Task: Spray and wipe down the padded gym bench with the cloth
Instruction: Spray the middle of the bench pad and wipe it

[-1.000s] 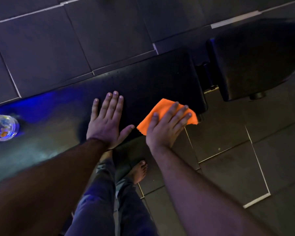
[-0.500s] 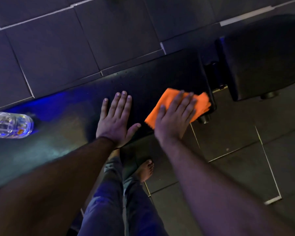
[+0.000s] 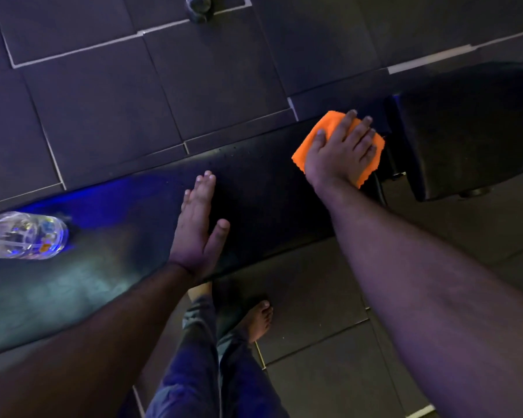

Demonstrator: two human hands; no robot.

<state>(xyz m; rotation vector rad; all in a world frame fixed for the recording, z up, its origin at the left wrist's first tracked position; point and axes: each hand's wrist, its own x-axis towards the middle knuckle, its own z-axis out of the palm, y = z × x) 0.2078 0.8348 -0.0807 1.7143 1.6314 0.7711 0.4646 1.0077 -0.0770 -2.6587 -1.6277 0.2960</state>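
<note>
A long black padded bench (image 3: 263, 194) runs across the view from lower left to upper right. My right hand (image 3: 343, 149) lies flat with spread fingers on a folded orange cloth (image 3: 323, 128), pressing it onto the bench's right end. Flat on the pad near its middle, fingers straight and together, rests my left hand (image 3: 198, 224). A clear plastic bottle (image 3: 24, 235) lies on its side on the bench at the far left, lit blue.
A second black pad (image 3: 477, 128) sits to the right of the bench, separated by a narrow gap with a metal frame. Dark tiled floor (image 3: 103, 95) surrounds everything. My bare foot (image 3: 258, 321) and jeans are below the bench. A small dark object (image 3: 197, 6) is at the top edge.
My right hand has slid the orange cloth from the bench's near edge across to its far right end. The left hand stays flat on the pad, its fingers now closer together.
</note>
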